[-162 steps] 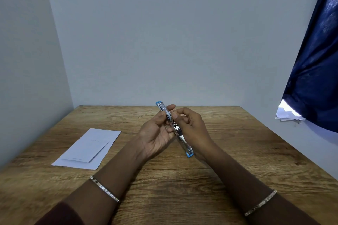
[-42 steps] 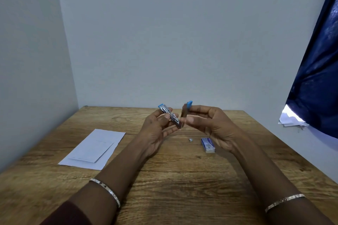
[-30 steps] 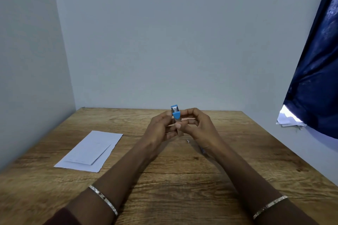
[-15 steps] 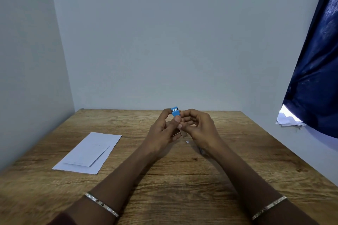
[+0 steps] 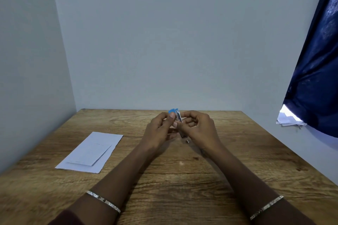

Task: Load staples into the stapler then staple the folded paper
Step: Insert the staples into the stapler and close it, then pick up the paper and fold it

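Observation:
A small metal stapler with blue ends is held upright above the middle of the wooden table. My left hand grips it from the left, thumb near its blue top. My right hand pinches it from the right. Its two halves look folded together. The folded white paper lies flat on the table to the left, apart from both hands. A tiny metal piece lies on the wood just under my right hand. The staple box is hidden behind my right hand.
Grey walls close the table at the left and back. A dark blue curtain hangs at the right, with some white papers beneath it. A bracelet circles each wrist.
The stapler was spread open between my hands, then its halves were swung together. Both hands have closed in around it at the table's middle, covering the staple box.

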Demonstrator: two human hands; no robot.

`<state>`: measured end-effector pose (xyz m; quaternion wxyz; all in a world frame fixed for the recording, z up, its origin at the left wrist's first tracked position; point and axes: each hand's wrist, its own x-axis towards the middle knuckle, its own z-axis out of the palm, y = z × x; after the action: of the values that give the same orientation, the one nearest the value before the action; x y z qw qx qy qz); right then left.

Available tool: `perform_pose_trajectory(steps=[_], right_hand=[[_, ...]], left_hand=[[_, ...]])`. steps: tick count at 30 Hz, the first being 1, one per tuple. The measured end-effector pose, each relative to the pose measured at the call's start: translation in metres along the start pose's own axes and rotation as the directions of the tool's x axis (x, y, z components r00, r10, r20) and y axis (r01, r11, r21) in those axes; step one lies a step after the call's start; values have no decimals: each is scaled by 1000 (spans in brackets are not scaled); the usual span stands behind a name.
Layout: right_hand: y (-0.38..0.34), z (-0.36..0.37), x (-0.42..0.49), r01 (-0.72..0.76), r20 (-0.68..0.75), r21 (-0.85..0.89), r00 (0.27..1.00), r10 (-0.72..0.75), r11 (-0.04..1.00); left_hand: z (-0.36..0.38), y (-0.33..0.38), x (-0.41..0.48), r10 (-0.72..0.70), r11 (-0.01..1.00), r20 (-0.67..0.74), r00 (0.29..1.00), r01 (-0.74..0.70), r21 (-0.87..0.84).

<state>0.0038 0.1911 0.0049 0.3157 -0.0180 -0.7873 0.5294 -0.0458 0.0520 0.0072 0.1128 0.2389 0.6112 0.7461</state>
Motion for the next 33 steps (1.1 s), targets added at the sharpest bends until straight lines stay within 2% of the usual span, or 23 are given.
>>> perform_pose_trajectory(steps=[2,4,8,10,18,24,29,33], right_hand=[[-1,2,-3,16,-46,-120,999,-22,993],[-3,5,-8,34,-53,-239,997,-48,970],[-6,18,-19,58,-22,-380,997,-71,923],[-6,23,-23,71,1,-433,997,-79,899],[-3,32,-34,159,146,-662,986,-81,733],[-2,34,-39,187,155,-676,982,-110,713],[-11,34,-48,223,2,-662,955,-296,716],[-32,52,-62,304,29,-615,931,-365,727]], left_hand=[[-5,-1,3,51,996,-93,994,-43,84],[-11,-2,4,162,967,-185,969,-118,227],[-24,-6,0,389,804,-248,887,-196,561],[-28,-7,-4,445,733,-252,859,-188,654],[-37,-5,-23,441,635,-246,863,-107,765],[-38,-2,-47,423,603,-241,873,-73,795],[-39,4,-70,436,528,-180,882,-89,845],[-56,12,-89,494,436,-216,842,-25,900]])
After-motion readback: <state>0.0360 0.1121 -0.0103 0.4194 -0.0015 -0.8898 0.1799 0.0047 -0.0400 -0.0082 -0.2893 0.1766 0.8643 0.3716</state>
